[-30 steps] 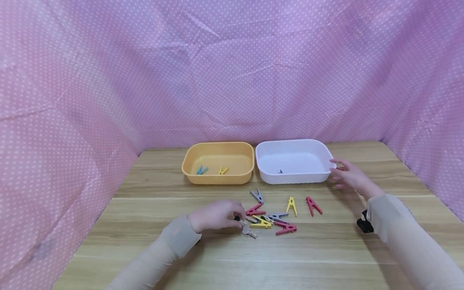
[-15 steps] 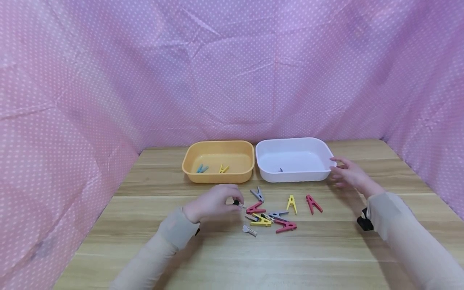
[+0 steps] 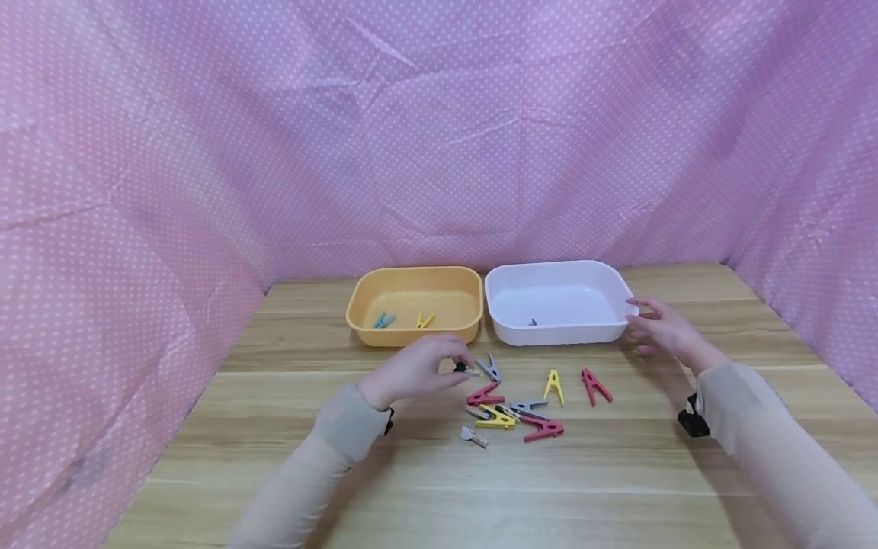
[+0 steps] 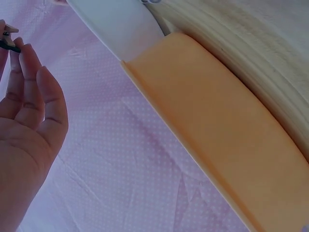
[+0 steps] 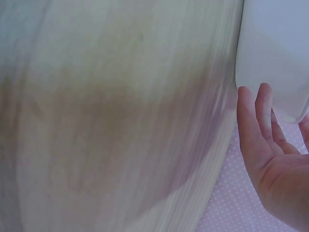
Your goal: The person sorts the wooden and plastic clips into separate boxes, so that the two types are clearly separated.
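Observation:
My left hand (image 3: 417, 369) pinches a small wooden clothespin with a black ornament (image 3: 462, 368) between thumb and fingertips, just in front of the yellow-orange tub (image 3: 414, 338). In the left wrist view, part of that clothespin (image 4: 9, 37) shows at the left edge. Below the hand lie several loose clothespins, among them a red one (image 3: 485, 394), a grey one (image 3: 490, 367), a yellow one (image 3: 495, 418) and a small one with a white heart (image 3: 473, 437). My right hand (image 3: 664, 332) touches the right end of the white tub (image 3: 559, 335), fingers mostly straight.
Inside the orange tub are a blue clothespin (image 3: 384, 320) and a yellow clothespin (image 3: 425, 320). A small dark item (image 3: 532, 322) lies in the white tub. To the right on the wooden table (image 3: 549, 496) are another yellow clothespin (image 3: 554, 386) and a red clothespin (image 3: 596, 386).
My left hand has lifted the black-ornamented clothespin from the pile's left side and moved it away towards the tubs. The white-heart clothespin stays on the table. My right hand keeps its place.

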The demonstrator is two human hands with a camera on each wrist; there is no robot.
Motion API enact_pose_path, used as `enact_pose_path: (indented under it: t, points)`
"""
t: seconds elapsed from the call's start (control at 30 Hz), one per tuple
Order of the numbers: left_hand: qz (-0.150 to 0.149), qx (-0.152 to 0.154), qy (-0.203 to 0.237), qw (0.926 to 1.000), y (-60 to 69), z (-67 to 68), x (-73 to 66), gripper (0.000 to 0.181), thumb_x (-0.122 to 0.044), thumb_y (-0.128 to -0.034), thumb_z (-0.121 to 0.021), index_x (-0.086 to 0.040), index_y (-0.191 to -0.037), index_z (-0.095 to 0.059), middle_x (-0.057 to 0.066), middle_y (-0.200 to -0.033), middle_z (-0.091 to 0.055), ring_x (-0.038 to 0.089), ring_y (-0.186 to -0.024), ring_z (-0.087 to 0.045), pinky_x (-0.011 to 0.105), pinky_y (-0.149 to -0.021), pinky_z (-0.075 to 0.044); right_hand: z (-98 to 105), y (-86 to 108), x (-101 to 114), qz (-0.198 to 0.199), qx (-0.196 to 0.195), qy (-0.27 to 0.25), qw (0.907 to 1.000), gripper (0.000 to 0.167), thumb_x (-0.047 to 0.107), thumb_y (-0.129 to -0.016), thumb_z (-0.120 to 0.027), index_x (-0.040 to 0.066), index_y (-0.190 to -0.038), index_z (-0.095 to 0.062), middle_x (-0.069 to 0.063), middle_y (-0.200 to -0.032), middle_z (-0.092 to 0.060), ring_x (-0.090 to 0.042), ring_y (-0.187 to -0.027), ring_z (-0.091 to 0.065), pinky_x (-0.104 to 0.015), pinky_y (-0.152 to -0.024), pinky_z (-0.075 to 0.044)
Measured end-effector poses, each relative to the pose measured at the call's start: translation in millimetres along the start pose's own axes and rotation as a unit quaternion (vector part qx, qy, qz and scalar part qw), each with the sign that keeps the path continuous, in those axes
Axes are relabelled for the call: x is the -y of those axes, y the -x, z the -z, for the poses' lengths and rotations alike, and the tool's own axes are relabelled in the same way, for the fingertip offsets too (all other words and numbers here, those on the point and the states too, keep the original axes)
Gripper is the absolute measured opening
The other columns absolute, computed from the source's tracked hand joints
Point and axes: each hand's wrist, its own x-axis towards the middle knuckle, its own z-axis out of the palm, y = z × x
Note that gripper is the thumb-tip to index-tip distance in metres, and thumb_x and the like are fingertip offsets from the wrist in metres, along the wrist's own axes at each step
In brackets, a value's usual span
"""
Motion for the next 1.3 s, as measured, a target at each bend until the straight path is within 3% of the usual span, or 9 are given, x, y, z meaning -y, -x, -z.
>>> enact_pose_path:
  t: [0.33,0.53,0.8,1.03,1.3]
  points:
    - [0.005,-0.035,0.015,0.9992,-18.3,-4.3,4.0,0.012,-0.006,-0.0839,-0.069,-0.008,-0.096,-0.069,0.001,-0.093,-0.064,0.013,-0.087,-0.058,0.033,-0.082,-0.052,-1,1.6,-4,0.007,-0.001,-0.014,0.9999,0.057,0.024,-0.102,-0.04,-0.004,-0.144,-0.013,-0.042,-0.136,-0.026,-0.013,-0.09,-0.058,-0.035,-0.075,-0.057]
    - [0.039,-0.06,0.051,0.9961,-26.7,-5.6,6.9,0.012,-0.005,-0.0843,-0.069,-0.007,-0.096,-0.069,0.002,-0.092,-0.064,0.014,-0.088,-0.058,0.035,-0.082,-0.052,-1,-0.5,-4,0.006,0.002,-0.014,0.9999,0.059,0.025,-0.102,-0.04,-0.003,-0.145,-0.012,-0.042,-0.137,-0.025,-0.019,-0.095,-0.059,-0.036,-0.077,-0.056]
    - [0.076,-0.088,0.058,0.9915,-38.6,-11.4,10.5,0.013,-0.008,-0.0855,-0.068,-0.009,-0.098,-0.069,0.001,-0.094,-0.064,0.014,-0.091,-0.057,0.034,-0.088,-0.05,-4,0.5,-6,0.005,0.002,-0.009,0.9999,0.058,0.024,-0.102,-0.041,-0.004,-0.145,-0.013,-0.042,-0.136,-0.027,-0.022,-0.096,-0.059,-0.036,-0.077,-0.056]
    - [0.13,-0.111,0.066,0.9831,-53.7,-11.8,7.9,0.014,-0.009,-0.0876,-0.066,-0.009,-0.101,-0.069,0.002,-0.099,-0.064,0.015,-0.094,-0.056,0.036,-0.091,-0.048,-4,0.9,-4,0.005,-0.001,-0.014,0.9999,0.059,0.024,-0.102,-0.04,-0.004,-0.145,-0.012,-0.043,-0.137,-0.025,-0.019,-0.095,-0.059,-0.036,-0.078,-0.056]
    - [0.142,-0.112,0.056,0.9819,-70.6,-10.6,12.0,0.014,-0.012,-0.0882,-0.066,-0.01,-0.101,-0.07,0.001,-0.099,-0.065,0.014,-0.091,-0.057,0.032,-0.085,-0.05,-1,0.8,1,0.004,-0.003,-0.01,0.9999,0.059,0.026,-0.102,-0.04,-0.004,-0.145,-0.012,-0.042,-0.138,-0.024,-0.018,-0.095,-0.059,-0.037,-0.078,-0.056]
